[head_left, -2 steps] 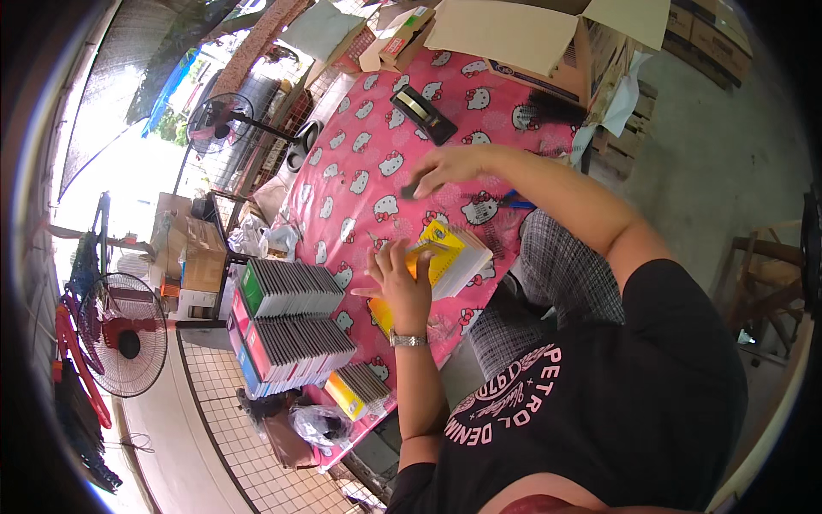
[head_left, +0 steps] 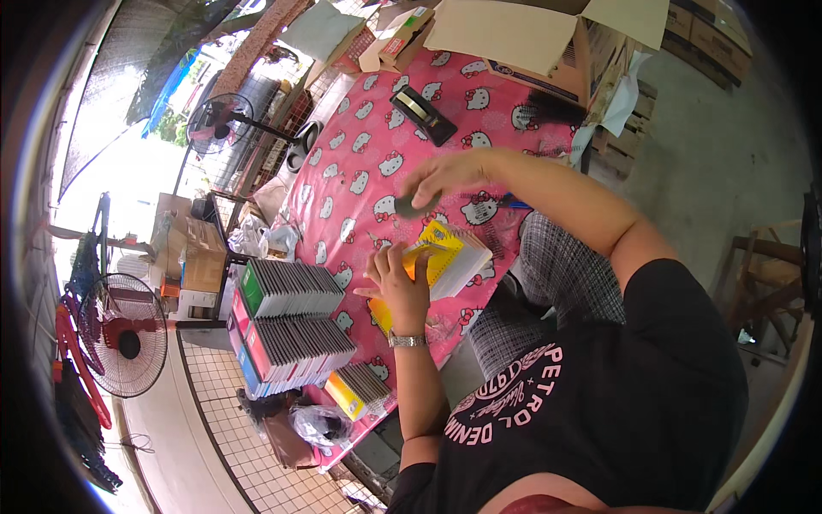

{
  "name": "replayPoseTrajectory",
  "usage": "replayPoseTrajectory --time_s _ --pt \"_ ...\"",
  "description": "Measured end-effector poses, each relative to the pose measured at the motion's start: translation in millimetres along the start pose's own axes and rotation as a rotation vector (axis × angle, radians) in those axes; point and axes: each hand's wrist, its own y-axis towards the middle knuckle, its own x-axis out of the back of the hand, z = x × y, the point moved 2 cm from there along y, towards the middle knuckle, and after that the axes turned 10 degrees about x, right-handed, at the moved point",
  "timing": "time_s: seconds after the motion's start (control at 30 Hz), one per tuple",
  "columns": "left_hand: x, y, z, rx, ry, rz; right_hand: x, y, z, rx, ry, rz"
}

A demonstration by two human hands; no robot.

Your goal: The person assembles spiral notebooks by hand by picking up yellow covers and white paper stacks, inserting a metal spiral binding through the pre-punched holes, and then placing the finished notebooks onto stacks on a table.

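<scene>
My left hand (head_left: 399, 281), with a metal watch at the wrist, rests on a yellow-covered spiral notebook (head_left: 448, 272), its fingers spread. Part of the cover near its thumb looks lifted, and the palm hides some of the yellow. Just beyond the notebook, my right hand (head_left: 441, 178) is closed on a small dark rounded object (head_left: 414, 206), held above the pink tablecloth (head_left: 364, 141). What kind of thing it is I cannot make out. The notebook lies in a pile with white page edges and coiled wire along its far side.
Tall stacks of spiral notebooks (head_left: 295, 343) stand to the left, beside a smaller yellow stack (head_left: 358, 391). A black tape dispenser (head_left: 424, 115) sits farther back. An open cardboard box (head_left: 505, 34) is at the far edge. Fans (head_left: 128, 343) stand at the left.
My right hand has moved slightly nearer to the notebook, and the dark object in it shows more fully. My left hand has barely shifted.
</scene>
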Motion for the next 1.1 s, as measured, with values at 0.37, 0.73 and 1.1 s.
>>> replayPoseTrajectory --time_s 0.37,0.73,1.1 --pt "-2 7 9 -0.006 -0.196 0.014 -28 3 24 -0.236 -0.457 0.288" --pt "4 10 46 0.068 -0.325 0.088 -22 29 8 -0.407 -0.700 0.387" --pt "0 14 56 0.171 -0.469 0.274 -32 43 -3 -0.158 -0.129 0.258"
